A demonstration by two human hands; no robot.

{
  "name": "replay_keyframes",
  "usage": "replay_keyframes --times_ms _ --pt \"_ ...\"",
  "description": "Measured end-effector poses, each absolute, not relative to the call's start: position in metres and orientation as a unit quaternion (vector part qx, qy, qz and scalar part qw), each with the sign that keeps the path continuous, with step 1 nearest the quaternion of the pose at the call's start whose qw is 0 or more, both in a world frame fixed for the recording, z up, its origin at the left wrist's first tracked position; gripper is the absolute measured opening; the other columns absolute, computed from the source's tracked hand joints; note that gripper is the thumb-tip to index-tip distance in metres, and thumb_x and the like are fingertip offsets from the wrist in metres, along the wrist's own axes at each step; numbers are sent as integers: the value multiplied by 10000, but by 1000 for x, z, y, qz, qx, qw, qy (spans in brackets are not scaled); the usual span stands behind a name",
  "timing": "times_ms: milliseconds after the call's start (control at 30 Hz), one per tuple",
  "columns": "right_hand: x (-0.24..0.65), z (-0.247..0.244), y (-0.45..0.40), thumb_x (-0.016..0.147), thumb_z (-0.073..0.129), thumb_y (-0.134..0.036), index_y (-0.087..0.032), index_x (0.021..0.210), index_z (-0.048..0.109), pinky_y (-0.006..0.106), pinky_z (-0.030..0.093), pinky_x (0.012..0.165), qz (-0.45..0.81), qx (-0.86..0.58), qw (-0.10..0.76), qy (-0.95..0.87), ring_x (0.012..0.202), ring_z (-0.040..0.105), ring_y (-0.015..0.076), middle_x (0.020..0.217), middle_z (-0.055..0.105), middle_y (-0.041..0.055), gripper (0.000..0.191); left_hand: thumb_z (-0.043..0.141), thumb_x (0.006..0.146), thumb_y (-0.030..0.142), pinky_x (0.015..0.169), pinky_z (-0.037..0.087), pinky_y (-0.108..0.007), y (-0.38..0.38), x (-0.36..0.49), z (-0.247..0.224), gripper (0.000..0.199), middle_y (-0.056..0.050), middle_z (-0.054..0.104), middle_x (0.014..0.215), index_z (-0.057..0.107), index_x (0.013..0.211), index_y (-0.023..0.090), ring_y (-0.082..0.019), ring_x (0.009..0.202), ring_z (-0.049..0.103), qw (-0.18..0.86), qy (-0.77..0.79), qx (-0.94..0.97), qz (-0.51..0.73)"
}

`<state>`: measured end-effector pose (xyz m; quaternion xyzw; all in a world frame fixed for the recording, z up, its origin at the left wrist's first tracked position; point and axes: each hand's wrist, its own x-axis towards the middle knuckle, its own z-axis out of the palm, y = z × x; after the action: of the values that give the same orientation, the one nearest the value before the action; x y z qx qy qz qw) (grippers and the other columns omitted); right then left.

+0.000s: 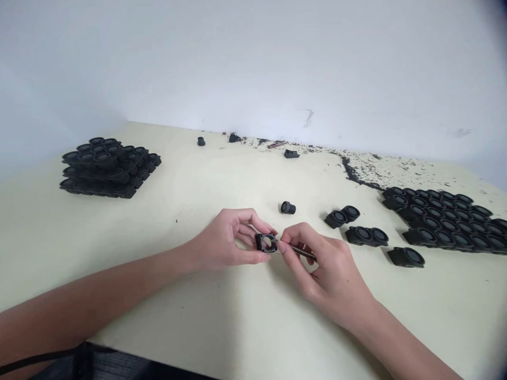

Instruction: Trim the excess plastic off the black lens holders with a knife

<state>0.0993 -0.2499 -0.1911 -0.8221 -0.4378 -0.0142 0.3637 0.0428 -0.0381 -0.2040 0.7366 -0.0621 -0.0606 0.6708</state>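
Between its thumb and fingers, my left hand [229, 237] grips a small black square housing [259, 244] with a round hole through it. My right hand [320, 264] is closed around a thin dark pen-like tool [303, 252]. The tool's tip end is at the right side of the housing, by my right fingertips; the exact contact is too small to tell. Just beyond my hands, a black ribbed threaded lens-like piece [288, 207] lies on its side on the pale table [206, 327].
Stacked black housings with round faces [99, 169] stand at the left. Rows of similar ones [443, 219] sit at the right, with several loose ones [366, 236] nearer. A small black cylinder [201, 141] and black block [291, 153] lie farther back. Dark shavings [356, 177] are scattered along the wall [253, 63].
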Motion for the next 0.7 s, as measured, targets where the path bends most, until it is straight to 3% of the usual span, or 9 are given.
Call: replay_keyframes --times_ms 233,433,700 --pt "95 -193 -248 949 533 -208 -186 917 502 171 294 489 14 -802 371 -468 509 367 23 647 505 -72 50 907 633 324 774 576 -278 -37 46 -204 586 -18 691 869 573 1099 201 -142 798 689 688 -27 720 -86" --pt "96 -196 -247 958 519 -218 -188 926 506 176 299 485 5 -814 358 -457 481 353 27 616 504 -82 46 922 590 226 747 560 -259 -36 46 -207 435 -29 674 867 628 903 154 -137 788 674 690 -55 720 -52" --pt "96 -196 -247 952 520 -222 -196 925 506 178 300 488 -9 -817 348 -460 493 365 35 621 506 -79 40 925 581 208 733 569 -250 -35 47 -209 440 -30 677 891 625 900 155 -137 799 681 704 -49 706 -63"
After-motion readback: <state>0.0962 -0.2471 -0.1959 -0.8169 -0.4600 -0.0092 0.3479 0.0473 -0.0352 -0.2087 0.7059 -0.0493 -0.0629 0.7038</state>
